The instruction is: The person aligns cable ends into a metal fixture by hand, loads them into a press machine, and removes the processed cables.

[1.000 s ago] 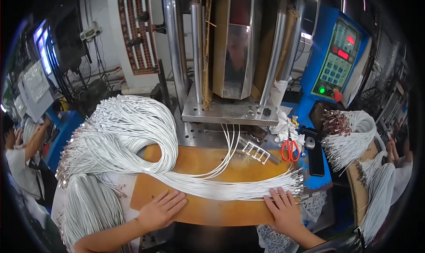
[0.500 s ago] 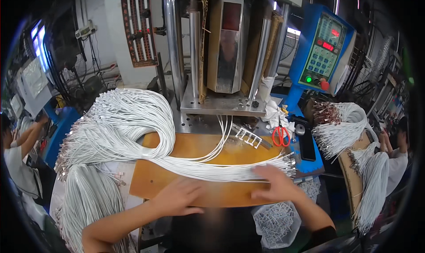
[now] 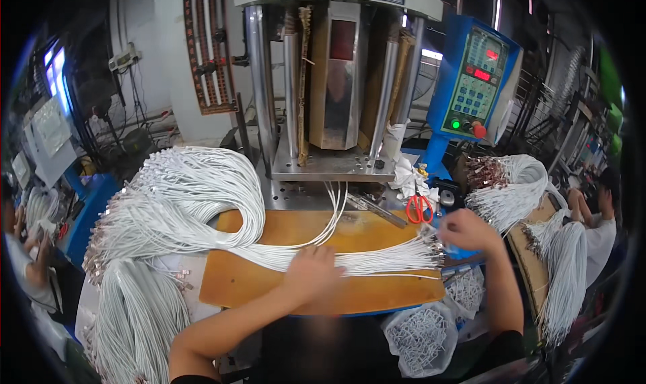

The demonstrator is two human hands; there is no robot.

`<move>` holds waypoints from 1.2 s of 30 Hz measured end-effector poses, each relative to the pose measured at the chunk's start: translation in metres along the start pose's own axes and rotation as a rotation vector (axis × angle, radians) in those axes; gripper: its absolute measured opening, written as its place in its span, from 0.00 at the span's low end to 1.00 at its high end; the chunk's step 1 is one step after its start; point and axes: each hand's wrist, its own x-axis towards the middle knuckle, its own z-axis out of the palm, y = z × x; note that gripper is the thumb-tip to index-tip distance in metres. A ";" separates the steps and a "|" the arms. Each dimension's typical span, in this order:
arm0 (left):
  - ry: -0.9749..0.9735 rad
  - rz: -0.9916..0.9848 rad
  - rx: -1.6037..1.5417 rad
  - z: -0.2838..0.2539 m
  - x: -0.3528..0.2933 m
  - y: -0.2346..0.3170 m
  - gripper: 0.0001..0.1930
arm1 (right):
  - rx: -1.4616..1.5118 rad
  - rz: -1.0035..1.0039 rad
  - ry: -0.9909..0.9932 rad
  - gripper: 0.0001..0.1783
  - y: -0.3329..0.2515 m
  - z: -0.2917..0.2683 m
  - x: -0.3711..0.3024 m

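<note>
A long bundle of thin white cables [image 3: 387, 260] runs across a brown board [image 3: 249, 283] toward the right, its tipped ends near the board's right edge. My left hand [image 3: 313, 271] is closed over the middle of this bundle, fingers curled and slightly blurred. Beyond the cable ends my right hand [image 3: 470, 231] is raised, its fingers pinched together; something small and whitish shows by the fingertips, too blurred to name. A few cables rise from the bundle to beneath the press plate [image 3: 330, 172]. A narrow metal bar [image 3: 378, 210] lies under the press's front edge.
Red-handled scissors [image 3: 418, 209] lie beside crumpled white paper [image 3: 407, 175]. A blue control panel [image 3: 476, 81] stands right of the press. Coiled white cables [image 3: 202, 189] fill the left side. Bags of small pale parts [image 3: 420, 337] sit below the board. Other people work at both sides.
My left hand has moved up and right onto the cables. My right hand has lifted right, off the bundle, and its fingers have closed. The white slotted piece by the metal bar is gone from there.
</note>
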 end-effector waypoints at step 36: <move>-0.801 -0.376 -1.283 -0.057 0.021 0.021 0.08 | -0.143 -0.147 0.228 0.12 -0.026 0.103 0.008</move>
